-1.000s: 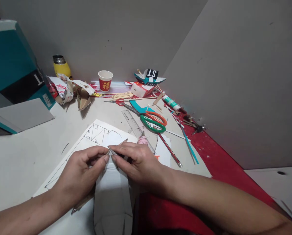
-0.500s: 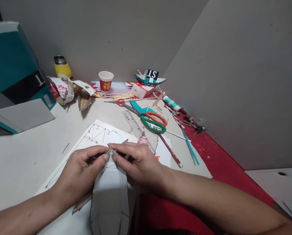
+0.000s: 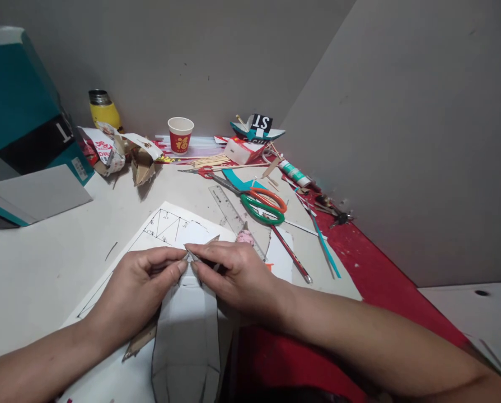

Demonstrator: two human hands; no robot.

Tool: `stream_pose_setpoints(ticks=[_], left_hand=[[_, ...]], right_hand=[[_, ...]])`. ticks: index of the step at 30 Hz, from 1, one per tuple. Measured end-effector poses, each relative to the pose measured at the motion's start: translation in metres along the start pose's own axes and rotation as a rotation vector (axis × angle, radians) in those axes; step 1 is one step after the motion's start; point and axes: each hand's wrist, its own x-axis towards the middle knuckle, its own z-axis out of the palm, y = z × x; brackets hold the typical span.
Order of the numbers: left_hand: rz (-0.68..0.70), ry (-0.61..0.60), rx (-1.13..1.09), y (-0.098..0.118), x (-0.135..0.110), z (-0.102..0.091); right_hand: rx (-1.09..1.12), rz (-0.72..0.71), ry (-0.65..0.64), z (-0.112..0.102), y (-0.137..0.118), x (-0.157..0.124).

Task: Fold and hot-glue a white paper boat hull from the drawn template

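Note:
A long folded piece of white cardboard (image 3: 186, 336), with dark lines along its creases, lies lengthwise before me. Its narrow far end is pinched between my left hand (image 3: 136, 285) and my right hand (image 3: 237, 274). Thumb and forefinger of each hand press one side of the tip, and the two hands nearly meet there. Beneath them is a white sheet with an inked line drawing (image 3: 166, 224). A rough strip of brown cardboard (image 3: 140, 340) sticks out below my left wrist.
Scissors with green and orange handles (image 3: 263, 206), a clear ruler (image 3: 229, 210) and a red pencil (image 3: 291, 254) lie beyond my right hand. A paper cup (image 3: 180, 137) stands at the back. At left is a teal box (image 3: 21, 84); a glue tube (image 3: 294, 173) lies right.
Both hands keep their pinch on the cardboard's tip. The near part of the cardboard has shifted slightly, and the whole view has moved a little.

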Motion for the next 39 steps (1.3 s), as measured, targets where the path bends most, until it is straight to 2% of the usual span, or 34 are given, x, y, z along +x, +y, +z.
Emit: stream_pose_setpoints(ticks=[7, 12, 16, 23, 27, 34, 39], left_hand=[[-0.037, -0.036, -0.142, 0.004, -0.001, 0.004], [-0.005, 0.045, -0.062, 0.007, -0.002, 0.003], [-0.049, 0.120, 0.006, 0.011, -0.003, 0.003], [-0.078, 0.000, -0.158, 0.011, -0.010, 0.009], [-0.097, -0.005, -0.151, 0.011, -0.012, 0.008], [0.043, 0.027, -0.010, 0.005, -0.010, 0.003], [0.089, 0.039, 0.058, 0.008, -0.011, 0.003]], right_hand=[[0.037, 0.044, 0.007, -0.001, 0.001, 0.002], [0.018, 0.159, -0.042, -0.004, -0.004, 0.003], [0.001, 0.155, -0.016, -0.005, -0.005, 0.003], [0.058, 0.212, 0.130, -0.009, -0.005, 0.007], [0.131, 0.291, 0.136, -0.009, -0.007, 0.008], [0.092, 0.167, 0.146, -0.007, -0.008, 0.006], [0.087, 0.163, 0.173, -0.007, -0.009, 0.005]])
